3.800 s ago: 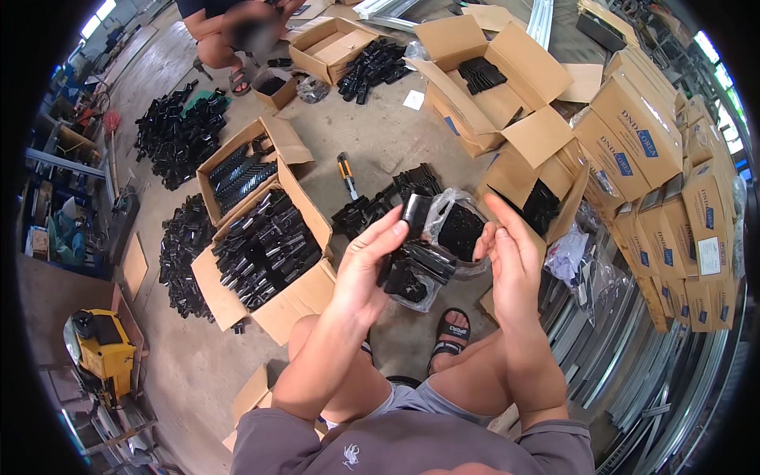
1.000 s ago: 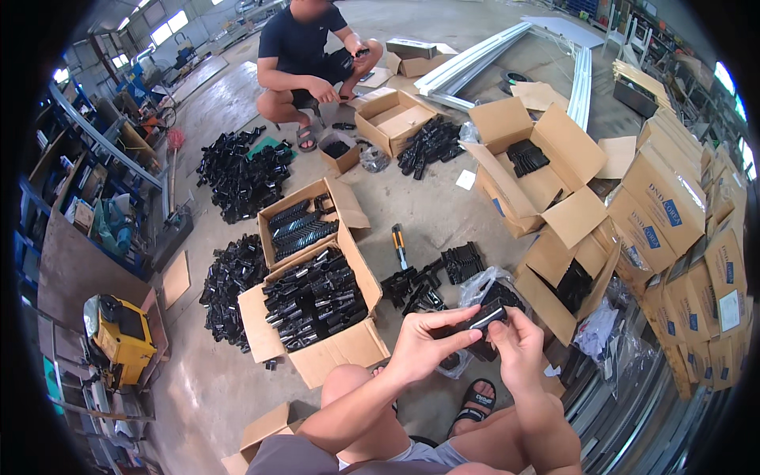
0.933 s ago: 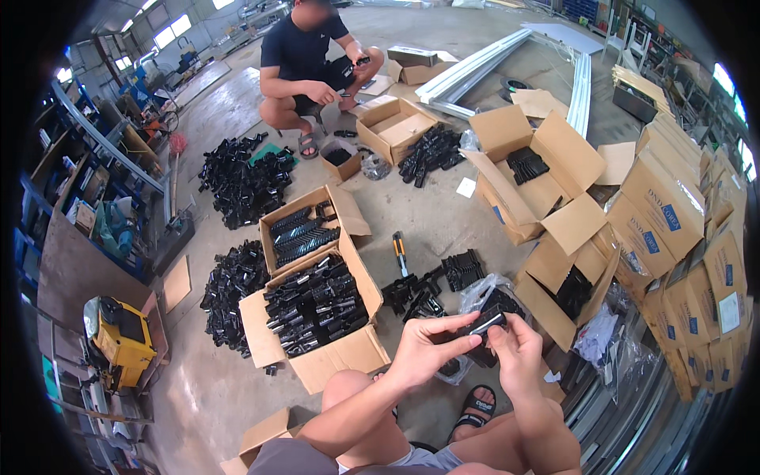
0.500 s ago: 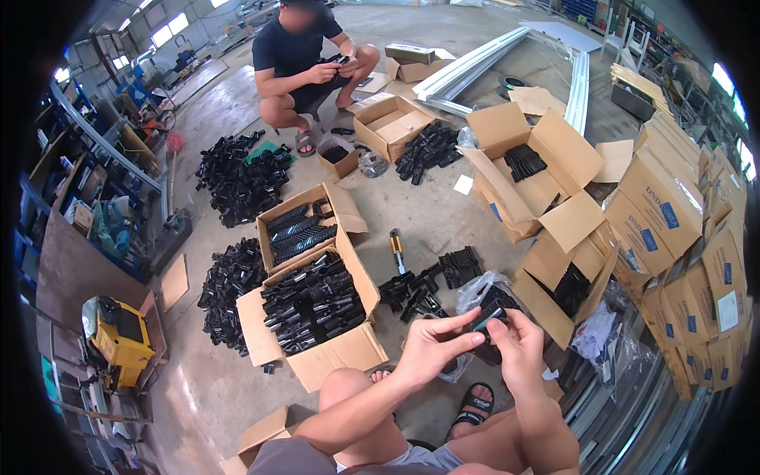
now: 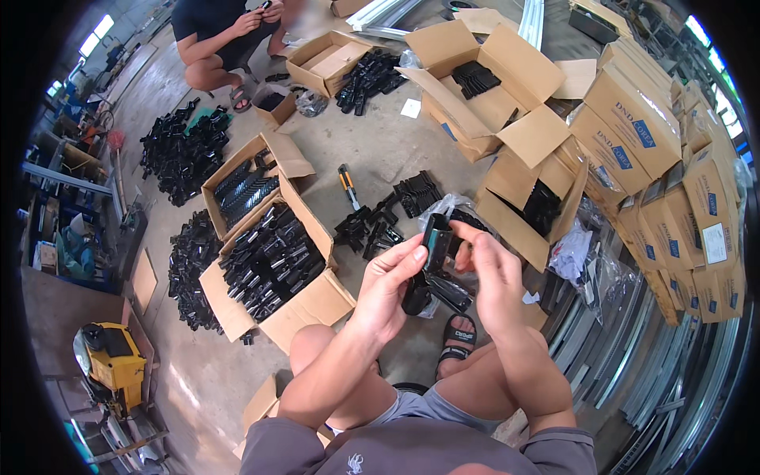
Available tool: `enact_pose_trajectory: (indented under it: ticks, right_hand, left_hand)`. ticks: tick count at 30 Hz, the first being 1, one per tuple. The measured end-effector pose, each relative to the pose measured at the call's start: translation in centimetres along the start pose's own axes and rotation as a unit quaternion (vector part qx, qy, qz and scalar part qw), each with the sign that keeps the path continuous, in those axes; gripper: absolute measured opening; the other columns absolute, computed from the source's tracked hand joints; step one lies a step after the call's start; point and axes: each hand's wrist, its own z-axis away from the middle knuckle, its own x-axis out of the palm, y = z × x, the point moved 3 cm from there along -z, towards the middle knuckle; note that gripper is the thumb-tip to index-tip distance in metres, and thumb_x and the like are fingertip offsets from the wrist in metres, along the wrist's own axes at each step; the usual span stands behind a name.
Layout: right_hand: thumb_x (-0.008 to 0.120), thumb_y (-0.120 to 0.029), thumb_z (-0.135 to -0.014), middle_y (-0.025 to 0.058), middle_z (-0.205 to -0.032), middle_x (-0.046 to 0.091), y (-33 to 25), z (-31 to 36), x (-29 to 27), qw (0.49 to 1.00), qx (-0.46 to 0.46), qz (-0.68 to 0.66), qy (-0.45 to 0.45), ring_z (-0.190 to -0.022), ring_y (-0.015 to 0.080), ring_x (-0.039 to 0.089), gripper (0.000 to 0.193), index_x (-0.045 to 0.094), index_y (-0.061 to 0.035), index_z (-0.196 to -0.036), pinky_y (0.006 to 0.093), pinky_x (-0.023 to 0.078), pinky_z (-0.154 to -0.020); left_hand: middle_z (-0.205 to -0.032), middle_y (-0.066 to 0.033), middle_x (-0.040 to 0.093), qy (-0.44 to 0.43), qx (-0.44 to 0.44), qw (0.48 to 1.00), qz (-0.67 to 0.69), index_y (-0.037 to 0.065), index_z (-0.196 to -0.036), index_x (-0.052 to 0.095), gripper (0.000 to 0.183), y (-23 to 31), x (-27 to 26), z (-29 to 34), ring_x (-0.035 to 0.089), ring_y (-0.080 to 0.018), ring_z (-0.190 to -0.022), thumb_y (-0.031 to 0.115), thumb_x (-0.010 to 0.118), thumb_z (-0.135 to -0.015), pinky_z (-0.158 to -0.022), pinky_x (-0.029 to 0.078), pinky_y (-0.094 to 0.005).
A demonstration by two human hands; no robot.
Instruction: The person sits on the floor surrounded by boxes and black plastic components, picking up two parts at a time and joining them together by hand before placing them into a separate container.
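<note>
In front of me my left hand (image 5: pixel 388 286) grips a glossy black plastic part (image 5: pixel 436 247), tube-like at its upper end and branching lower down. The bent fingers of my right hand (image 5: pixel 489 267) pinch at the right side of that part; whether they also hold something small is hidden. Below and behind my hands, more black parts (image 5: pixel 372 229) lie loose on the floor, beside a tidy row of flat black pieces (image 5: pixel 417 194). An orange-handled tool (image 5: pixel 347 182) lies just beyond them.
An open carton (image 5: pixel 310 313) packed with black parts stands left, a second box (image 5: pixel 294 158) behind it. Heaps of black parts (image 5: pixel 186 150) lie farther left. Open cartons (image 5: pixel 554 142) and stacked boxes (image 5: pixel 625 127) fill the right, above metal profiles (image 5: pixel 602 348). A person (image 5: pixel 214 39) crouches far left.
The view has shifted, so the boxes and piles now sit higher and more left. The black part is now tilted upright in my left hand, and my right hand has opened its grasp somewhat.
</note>
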Motion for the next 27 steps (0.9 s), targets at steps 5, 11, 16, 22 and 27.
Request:
enact_pose_trajectory:
  ticks: [5, 11, 16, 22, 27]
  right_hand:
    - [0.047, -0.007, -0.101, 0.0062, -0.092, 0.06, -1.0, 0.1, 0.3, 0.989, -0.119, 0.063, 0.063, -0.078, 0.0117, 0.057, 0.027, 0.062, 0.0037, -0.121, 0.0256, 0.047, -0.072]
    - [0.053, -0.001, -0.096, 0.0073, -0.083, 0.056, -1.6, -0.3, 0.6, 0.983, -0.094, 0.157, 0.022, -0.067, 0.0125, 0.055, 0.019, 0.067, -0.0007, -0.109, 0.027, 0.044, -0.059]
    - [0.054, -0.005, -0.097, 0.0061, -0.083, 0.055, -2.6, -1.0, 0.4, 0.959, -0.19, 0.21, 0.001, -0.064, 0.0106, 0.054, 0.015, 0.064, 0.0002, -0.106, 0.0255, 0.041, -0.056]
    - [0.067, -0.001, -0.089, 0.0027, -0.082, 0.051, -1.7, -1.1, 0.5, 0.983, -0.012, 0.143, -0.111, -0.064, 0.0043, 0.047, 0.012, 0.063, 0.0021, -0.1, 0.0234, 0.038, -0.056]
    - [0.069, -0.001, -0.087, -0.001, -0.078, 0.048, -0.8, -0.7, -0.7, 0.993, -0.049, 0.048, -0.1, -0.063, 0.0042, 0.041, 0.007, 0.064, 0.003, -0.09, 0.0224, 0.032, -0.056]
  left_hand:
    - [-0.104, -0.0106, 0.071, -0.049, -0.003, 0.998, 0.028, 0.001, -0.127, 0.06, 0.038, 1.0, -0.4, -0.2, 0.067, -0.016, -0.094, 0.019, 0.064, -0.094, -0.084, 0.055, -0.0305]
    - [-0.102, -0.0109, 0.07, -0.055, -0.014, 0.997, 0.056, 0.001, -0.128, 0.058, 0.038, 1.0, -0.3, 0.1, 0.068, -0.0167, -0.093, 0.02, 0.063, -0.095, -0.084, 0.056, -0.0315]
    - [-0.101, -0.0101, 0.07, -0.054, -0.034, 0.998, 0.03, 0.0, -0.125, 0.06, 0.036, 0.6, -0.2, 0.2, 0.068, -0.0167, -0.092, 0.017, 0.065, -0.094, -0.084, 0.055, -0.0305]
    - [-0.101, -0.0093, 0.071, -0.02, -0.025, 0.999, 0.002, 0.0, -0.118, 0.065, 0.03, 0.8, -0.2, 0.9, 0.068, -0.0157, -0.092, 0.012, 0.069, -0.09, -0.083, 0.054, -0.0294]
    - [-0.103, -0.0094, 0.071, -0.028, -0.049, 0.998, -0.026, 0.002, -0.116, 0.067, 0.028, 1.2, -0.9, 1.2, 0.068, -0.0162, -0.092, 0.009, 0.069, -0.089, -0.087, 0.054, -0.0305]
